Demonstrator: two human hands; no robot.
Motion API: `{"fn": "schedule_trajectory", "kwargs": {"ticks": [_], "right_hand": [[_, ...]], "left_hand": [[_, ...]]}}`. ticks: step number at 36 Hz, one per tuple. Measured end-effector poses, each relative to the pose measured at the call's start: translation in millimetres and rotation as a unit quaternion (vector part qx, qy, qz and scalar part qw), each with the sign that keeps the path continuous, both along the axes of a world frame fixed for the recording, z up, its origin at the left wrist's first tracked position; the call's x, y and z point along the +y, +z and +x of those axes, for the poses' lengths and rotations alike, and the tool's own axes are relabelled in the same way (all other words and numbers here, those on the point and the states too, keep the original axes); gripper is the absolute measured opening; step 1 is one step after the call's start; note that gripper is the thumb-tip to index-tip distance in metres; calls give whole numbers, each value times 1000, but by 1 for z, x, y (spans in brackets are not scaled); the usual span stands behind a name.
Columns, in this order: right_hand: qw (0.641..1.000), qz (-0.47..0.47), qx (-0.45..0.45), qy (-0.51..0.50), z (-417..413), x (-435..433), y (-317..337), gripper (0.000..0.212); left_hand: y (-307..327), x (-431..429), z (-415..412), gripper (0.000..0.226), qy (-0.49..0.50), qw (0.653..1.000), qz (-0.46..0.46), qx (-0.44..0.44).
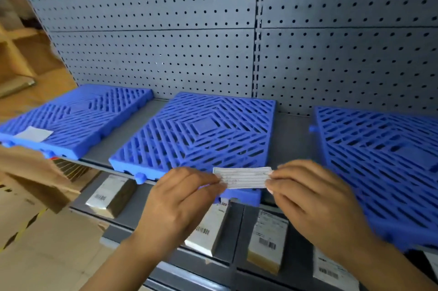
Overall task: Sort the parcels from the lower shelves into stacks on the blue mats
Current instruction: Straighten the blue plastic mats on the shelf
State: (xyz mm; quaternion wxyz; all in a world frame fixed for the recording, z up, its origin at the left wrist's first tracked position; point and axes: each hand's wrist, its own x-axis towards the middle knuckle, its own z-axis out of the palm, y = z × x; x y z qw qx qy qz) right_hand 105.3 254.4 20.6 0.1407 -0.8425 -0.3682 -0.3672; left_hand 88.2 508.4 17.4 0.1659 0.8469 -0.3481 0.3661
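Three blue lattice mats lie on the upper grey shelf: a left mat (78, 120), a middle mat (201, 129) and a right mat (384, 160). Both my hands hold a small white paper label (243, 178) over the front edge of the middle mat. My left hand (182, 198) pinches its left end and my right hand (312, 198) pinches its right end. Another white label (33, 134) lies on the left mat's front corner. Brown parcels with white barcode labels sit on the lower shelves: one at left (109, 196), one under my left hand (211, 231), one at centre right (267, 241).
A grey pegboard wall (166, 29) backs the shelf. Flattened cardboard (35, 219) lies on the floor at left, with a folded brown box (30, 172) beside the shelf's end. A further labelled parcel (331, 271) sits at the lower right.
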Motion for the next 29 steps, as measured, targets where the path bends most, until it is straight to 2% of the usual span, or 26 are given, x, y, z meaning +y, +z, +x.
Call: {"fn": "schedule_trajectory", "kwargs": {"ticks": [3, 11, 15, 18, 24, 29], "right_hand": [[1000, 13, 5, -10, 5, 29, -4, 20], [997, 31, 45, -55, 7, 93, -9, 24], [992, 52, 93, -72, 4, 112, -10, 21], [989, 51, 108, -87, 3, 121, -12, 22], [990, 26, 83, -111, 6, 129, -11, 23], [987, 47, 97, -120, 7, 134, -11, 24]], "left_hand": [[2, 28, 13, 25, -16, 1000, 3, 3], [-3, 93, 44, 17, -61, 998, 34, 3], [-7, 109, 55, 26, -100, 995, 6, 8], [-8, 115, 59, 16, -111, 994, -5, 15], [-11, 120, 67, 11, -143, 983, -81, 87], [-15, 125, 74, 10, -154, 983, -74, 67]]}}
